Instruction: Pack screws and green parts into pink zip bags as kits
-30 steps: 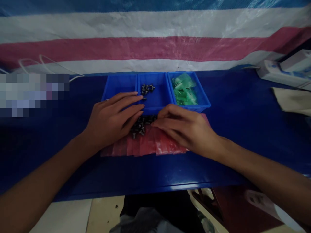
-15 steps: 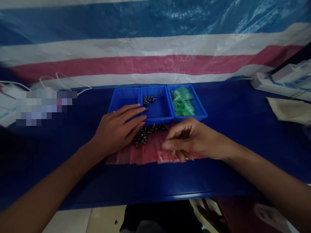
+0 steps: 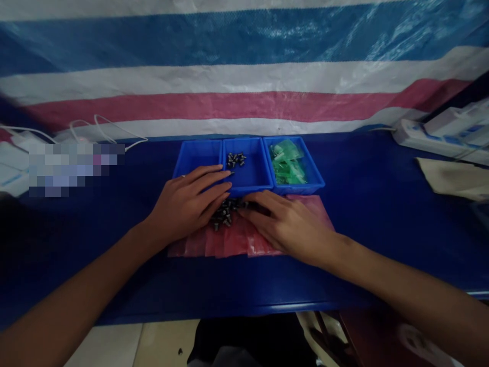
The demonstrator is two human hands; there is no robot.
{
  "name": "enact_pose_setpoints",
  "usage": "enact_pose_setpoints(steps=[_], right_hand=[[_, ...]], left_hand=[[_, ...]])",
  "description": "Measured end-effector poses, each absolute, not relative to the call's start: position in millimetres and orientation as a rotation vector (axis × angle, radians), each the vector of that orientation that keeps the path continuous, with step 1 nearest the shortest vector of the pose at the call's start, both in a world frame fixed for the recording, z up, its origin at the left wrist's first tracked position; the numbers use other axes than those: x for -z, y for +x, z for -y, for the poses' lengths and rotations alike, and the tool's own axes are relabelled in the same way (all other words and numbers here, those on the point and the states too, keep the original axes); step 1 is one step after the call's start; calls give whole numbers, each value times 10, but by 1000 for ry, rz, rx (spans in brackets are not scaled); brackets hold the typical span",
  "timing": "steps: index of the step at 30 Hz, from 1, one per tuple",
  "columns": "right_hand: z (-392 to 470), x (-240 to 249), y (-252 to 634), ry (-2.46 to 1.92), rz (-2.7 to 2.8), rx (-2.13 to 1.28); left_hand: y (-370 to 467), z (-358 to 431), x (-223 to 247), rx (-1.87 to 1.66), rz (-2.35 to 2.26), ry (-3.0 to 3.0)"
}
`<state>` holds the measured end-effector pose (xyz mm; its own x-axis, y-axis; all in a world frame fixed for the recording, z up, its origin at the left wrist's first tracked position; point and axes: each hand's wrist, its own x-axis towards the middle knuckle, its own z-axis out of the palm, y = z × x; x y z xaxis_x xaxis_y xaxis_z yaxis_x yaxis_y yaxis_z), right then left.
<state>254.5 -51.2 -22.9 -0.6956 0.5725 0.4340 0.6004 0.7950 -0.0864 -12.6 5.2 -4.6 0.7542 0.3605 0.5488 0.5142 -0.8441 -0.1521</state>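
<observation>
My left hand (image 3: 191, 201) lies palm down with its fingers stretched out, the fingertips over the front edges of the left and middle blue trays. Close by its fingers is a pile of small black screws (image 3: 226, 216) on a row of overlapping pink plastic bags (image 3: 233, 242). From the other side, my right hand (image 3: 294, 221) reaches to the pile, thumb and forefinger closing round a screw (image 3: 244, 204) at its right edge. More screws (image 3: 236, 159) lie in the middle blue tray (image 3: 250, 176). A small screw tip shows by my left fingertips.
Green plastic bags (image 3: 288, 163) fill the right blue tray (image 3: 315, 173); the left blue tray (image 3: 200, 153) stands at the other end. White power strips (image 3: 431, 137) and a beige cloth-like piece (image 3: 451, 176) lie at right. White cables (image 3: 133, 142) run at left. A striped sheet (image 3: 244, 107) hangs behind.
My right hand has moved left from above the pink bags to the screw pile and turned palm down. My left hand stays in the same place.
</observation>
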Motion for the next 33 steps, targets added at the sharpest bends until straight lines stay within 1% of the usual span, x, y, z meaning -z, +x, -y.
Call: enact_pose_setpoints(steps=[9, 13, 18, 26, 28, 33], right_hand=[[495, 250, 2606, -844, 2458, 44], [493, 242, 2630, -821, 2446, -54], [501, 291, 2568, -866, 2470, 13], [519, 273, 2557, -966, 2486, 53], [501, 251, 2581, -942, 2479, -1], [464, 203, 2623, -919, 2456, -337]], left_hand=[[-115, -74, 40, 737, 653, -2662], [-112, -84, 49, 712, 703, -2685], [-106, -87, 56, 778, 664, -2649], [-100, -90, 64, 768, 608, -2631], [-97, -87, 64, 773, 620, -2647], [-99, -90, 48, 758, 641, -2623]])
